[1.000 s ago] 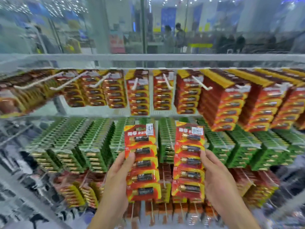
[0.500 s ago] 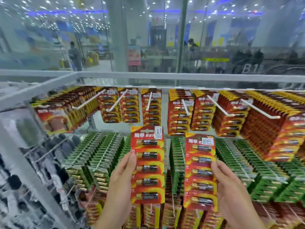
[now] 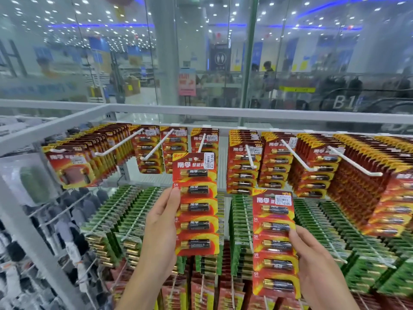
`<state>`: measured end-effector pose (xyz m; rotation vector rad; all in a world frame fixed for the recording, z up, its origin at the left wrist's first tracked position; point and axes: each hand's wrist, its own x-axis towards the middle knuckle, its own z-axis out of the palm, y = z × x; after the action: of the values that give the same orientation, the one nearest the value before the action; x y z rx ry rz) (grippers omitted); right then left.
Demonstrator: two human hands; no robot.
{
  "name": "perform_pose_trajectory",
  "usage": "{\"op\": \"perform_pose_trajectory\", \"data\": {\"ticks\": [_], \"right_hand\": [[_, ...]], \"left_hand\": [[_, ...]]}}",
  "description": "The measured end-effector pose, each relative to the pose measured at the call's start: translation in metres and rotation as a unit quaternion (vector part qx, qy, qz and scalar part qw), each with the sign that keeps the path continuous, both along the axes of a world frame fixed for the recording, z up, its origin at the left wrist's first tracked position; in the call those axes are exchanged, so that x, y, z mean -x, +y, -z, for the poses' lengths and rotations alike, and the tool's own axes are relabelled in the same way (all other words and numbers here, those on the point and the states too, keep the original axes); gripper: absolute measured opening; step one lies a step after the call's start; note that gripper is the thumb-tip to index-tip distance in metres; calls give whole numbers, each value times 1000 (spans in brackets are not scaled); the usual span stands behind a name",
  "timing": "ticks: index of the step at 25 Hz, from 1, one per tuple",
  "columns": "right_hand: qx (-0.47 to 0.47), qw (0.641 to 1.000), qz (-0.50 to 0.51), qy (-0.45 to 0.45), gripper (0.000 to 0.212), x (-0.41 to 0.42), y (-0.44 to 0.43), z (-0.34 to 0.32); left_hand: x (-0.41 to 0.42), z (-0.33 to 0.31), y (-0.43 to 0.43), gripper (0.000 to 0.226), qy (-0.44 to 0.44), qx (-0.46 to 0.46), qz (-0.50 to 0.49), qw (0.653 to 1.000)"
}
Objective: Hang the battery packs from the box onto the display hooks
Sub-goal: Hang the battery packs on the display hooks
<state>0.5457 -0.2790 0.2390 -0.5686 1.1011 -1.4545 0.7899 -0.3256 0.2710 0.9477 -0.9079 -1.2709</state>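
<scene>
The left hand (image 3: 159, 227) pinches one battery pack (image 3: 197, 211) by its left edge, thumb on the front, and the pack's top is up by a white hook (image 3: 203, 140) in the top row. The right hand (image 3: 312, 262) pinches the other battery pack (image 3: 273, 247) by its right edge, lower down, in front of the green packs (image 3: 134, 211)

The left red-and-yellow card battery pack (image 3: 196, 204), five batteries in a column, stands upright, its top near a white display hook (image 3: 202, 140); the right identical pack (image 3: 274, 242) is lower.
</scene>
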Motion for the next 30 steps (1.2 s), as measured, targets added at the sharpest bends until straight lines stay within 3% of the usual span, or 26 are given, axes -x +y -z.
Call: {"op": "perform_pose_trajectory", "data": {"ticks": [9, 13, 16, 18, 25, 30], "right_hand": [[55, 997, 33, 50, 35, 22, 20, -43], [59, 993, 85, 65, 66, 35, 19, -50], [58, 992, 87, 72, 31, 40, 19, -52], [49, 992, 84, 74, 21, 38, 19, -54], [43, 988, 81, 125, 23, 39, 3, -52], [17, 977, 103, 186, 27, 46, -80, -44]], "left_hand": [[15, 0, -90, 36, -92, -19, -7, 996], [19, 2, -137, 33, -126, -11, -33, 991], [27, 3, -155, 28, -130, -16, -45, 990], [30, 5, -162, 26, -121, -18, -55, 991], [32, 15, -170, 24, -102, -6, -70, 992], [24, 22, -177, 19, -133, 10, -99, 986]]}}
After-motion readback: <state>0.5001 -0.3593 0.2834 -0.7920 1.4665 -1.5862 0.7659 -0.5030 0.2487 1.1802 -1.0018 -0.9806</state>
